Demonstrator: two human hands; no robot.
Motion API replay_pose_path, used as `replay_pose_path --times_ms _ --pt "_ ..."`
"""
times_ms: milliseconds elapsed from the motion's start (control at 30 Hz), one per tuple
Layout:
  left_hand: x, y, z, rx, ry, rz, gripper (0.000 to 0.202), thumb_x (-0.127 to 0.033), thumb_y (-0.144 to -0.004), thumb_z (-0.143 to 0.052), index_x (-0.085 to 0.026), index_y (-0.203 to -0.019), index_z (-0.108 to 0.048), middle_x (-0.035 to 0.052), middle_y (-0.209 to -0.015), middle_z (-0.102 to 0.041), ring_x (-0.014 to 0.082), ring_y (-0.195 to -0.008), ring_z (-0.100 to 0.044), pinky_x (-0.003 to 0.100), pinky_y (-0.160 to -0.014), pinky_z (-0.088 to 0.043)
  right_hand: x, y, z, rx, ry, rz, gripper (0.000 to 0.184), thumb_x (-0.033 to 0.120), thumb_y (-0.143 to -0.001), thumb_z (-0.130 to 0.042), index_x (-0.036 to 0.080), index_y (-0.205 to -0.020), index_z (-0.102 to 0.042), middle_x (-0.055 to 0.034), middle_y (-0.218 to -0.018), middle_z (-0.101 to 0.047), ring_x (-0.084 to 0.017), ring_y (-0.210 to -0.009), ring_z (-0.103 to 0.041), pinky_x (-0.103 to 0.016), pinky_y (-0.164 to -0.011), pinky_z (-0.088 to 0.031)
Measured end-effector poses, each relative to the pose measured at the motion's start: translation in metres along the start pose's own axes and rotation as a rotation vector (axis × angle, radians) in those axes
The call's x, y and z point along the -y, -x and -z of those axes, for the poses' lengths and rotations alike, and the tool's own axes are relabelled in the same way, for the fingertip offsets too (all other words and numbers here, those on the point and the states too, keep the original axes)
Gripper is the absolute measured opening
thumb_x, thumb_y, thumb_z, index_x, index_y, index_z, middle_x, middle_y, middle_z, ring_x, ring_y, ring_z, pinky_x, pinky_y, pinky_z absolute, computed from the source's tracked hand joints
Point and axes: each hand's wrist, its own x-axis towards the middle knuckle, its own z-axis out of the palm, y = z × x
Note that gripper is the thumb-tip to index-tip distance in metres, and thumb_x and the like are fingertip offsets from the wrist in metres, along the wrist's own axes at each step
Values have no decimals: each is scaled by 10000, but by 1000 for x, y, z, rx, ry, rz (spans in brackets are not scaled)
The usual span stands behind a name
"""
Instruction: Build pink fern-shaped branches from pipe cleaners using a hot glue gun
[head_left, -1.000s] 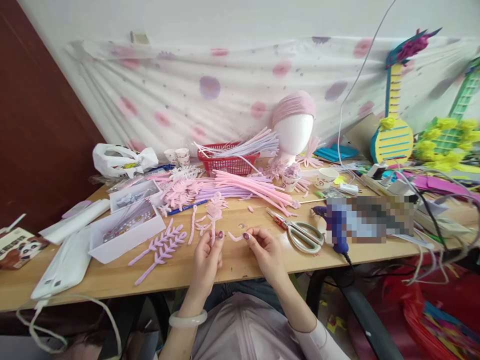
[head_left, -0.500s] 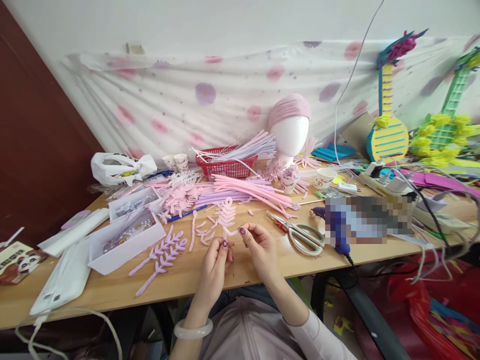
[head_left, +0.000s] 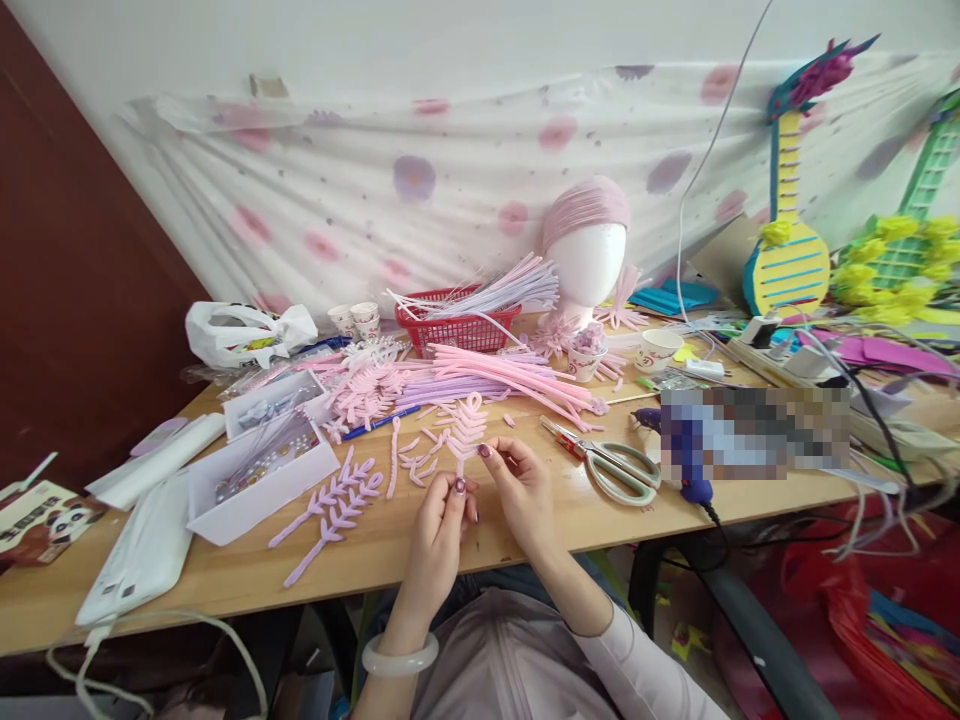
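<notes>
A pink pipe-cleaner leaf sprig point(head_left: 466, 425) stands upright between my hands, a loop at its top and paired leaves down its stem. My left hand point(head_left: 441, 525) pinches the bottom of the stem between thumb and fingers. My right hand point(head_left: 517, 490) has its thumb and fingertips closed at the sprig's lower right leaf. To the left, two purple pipe-cleaner sprigs point(head_left: 334, 525) lie on the table. Short pink pipe-cleaner pieces point(head_left: 417, 462) are scattered just behind my left hand.
Scissors point(head_left: 619, 470) and a blue glue gun point(head_left: 694, 480) lie to the right. Behind are bundled pipe cleaners point(head_left: 499, 375), a red basket point(head_left: 450, 325) and a white foam head point(head_left: 589, 255). White boxes point(head_left: 259, 490) of beads stand left. A blurred patch covers something at right.
My right fingers have moved in closer to the sprig, and the lower right piece that stuck out sideways now sits up against it. The whole view has shifted slightly.
</notes>
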Motion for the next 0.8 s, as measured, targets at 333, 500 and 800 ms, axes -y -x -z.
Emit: replay_pose_path --times_ms 333,500,800 --pt "0 1 3 41 -7 -11 262 -421 -924 -427 -178 -880 -513 -43 -630 -479 81 -491 -351 222 -471 -252 -2 0 2 -3 39 12 188 358 -802 -646 180 -742 -631 0 -706 -593 -147 -655 -502 -280 -650 -398" --pt "-1 1 4 52 -7 -9 259 -415 -927 -414 -177 -884 -507 -42 -607 -487 88 -483 -357 226 -472 -250 -5 2 4 -16 87 23 204 373 -793 -666 177 -743 -646 -17 -730 -612 -153 -665 -517 -287 -652 -419" --pt "-2 2 3 50 1 1 271 -436 -925 -416 -183 -885 -505 -41 -615 -492 95 -483 -361 228 -476 -253 9 0 12 47 84 -56 287 463 -809 -624 180 -819 -667 -33 -768 -633 -164 -701 -547 -275 -619 -426"
